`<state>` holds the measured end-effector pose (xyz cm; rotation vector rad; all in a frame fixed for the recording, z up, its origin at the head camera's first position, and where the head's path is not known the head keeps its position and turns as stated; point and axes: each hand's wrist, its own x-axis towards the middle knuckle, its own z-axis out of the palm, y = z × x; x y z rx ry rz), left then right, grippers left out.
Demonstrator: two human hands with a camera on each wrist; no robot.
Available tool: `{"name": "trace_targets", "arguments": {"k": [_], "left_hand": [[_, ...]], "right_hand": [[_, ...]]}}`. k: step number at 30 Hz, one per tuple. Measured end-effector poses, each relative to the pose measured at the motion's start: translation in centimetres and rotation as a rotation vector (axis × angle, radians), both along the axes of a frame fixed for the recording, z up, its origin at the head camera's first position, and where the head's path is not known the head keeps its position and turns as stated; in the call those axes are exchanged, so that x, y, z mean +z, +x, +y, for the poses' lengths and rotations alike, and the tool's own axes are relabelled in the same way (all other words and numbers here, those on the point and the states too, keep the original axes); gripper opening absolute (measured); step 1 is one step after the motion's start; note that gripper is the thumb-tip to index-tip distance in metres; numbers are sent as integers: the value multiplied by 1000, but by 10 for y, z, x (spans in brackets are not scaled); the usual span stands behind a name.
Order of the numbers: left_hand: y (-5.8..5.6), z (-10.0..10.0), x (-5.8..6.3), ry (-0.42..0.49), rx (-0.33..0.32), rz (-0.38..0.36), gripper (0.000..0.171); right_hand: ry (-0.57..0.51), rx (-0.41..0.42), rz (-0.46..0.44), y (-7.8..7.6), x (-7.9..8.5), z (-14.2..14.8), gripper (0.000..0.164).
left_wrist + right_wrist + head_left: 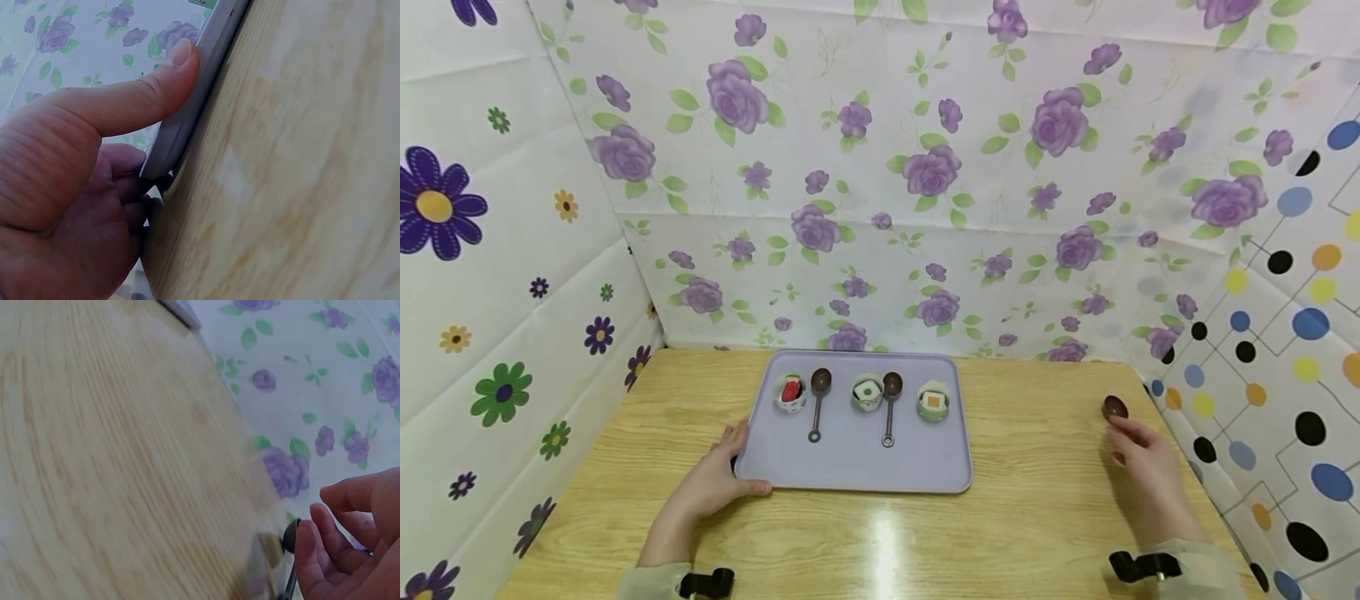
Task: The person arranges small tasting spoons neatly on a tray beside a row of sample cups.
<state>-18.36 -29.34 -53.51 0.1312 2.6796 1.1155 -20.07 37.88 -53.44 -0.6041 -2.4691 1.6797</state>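
Note:
Near the table's right edge, my right hand [1146,467] holds a dark brown spoon [1115,407] just below its round bowl, its fingers curled. In the right wrist view the spoon's bowl [291,536] and thin handle show beside the fingertips; the exact grip is partly hidden. My left hand [711,479] holds the lower left corner of a lavender tray [850,471], thumb on the near rim. Two similar spoons, a left one [817,408] and a middle one [891,408], lie on the tray among three small cups: left [790,407], middle [867,404] and right [933,412].
The left cup bears a red piece [792,389], the middle a white-and-green square, the right an orange-and-white square. The wooden table [1000,533] is bounded by flowered cloth [880,167] behind and patterned sheets left and right.

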Motion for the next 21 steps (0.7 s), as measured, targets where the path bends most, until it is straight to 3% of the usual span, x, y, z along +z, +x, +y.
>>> {"name": "trace_targets", "arguments": {"k": [5, 8, 14, 21], "left_hand": [[1, 1, 1, 6, -2, -7, 134], [2, 1, 2, 9, -4, -10, 133], [1, -1, 0, 21, -5, -13, 134], [0, -2, -1, 35, -12, -9, 134]], "right_hand": [[131, -96, -14, 0, -6, 16, 52], [190, -113, -10, 0, -10, 25, 51], [269, -62, -44, 1, -10, 35, 55], [206, 10, -72, -2, -12, 48, 62]]}}
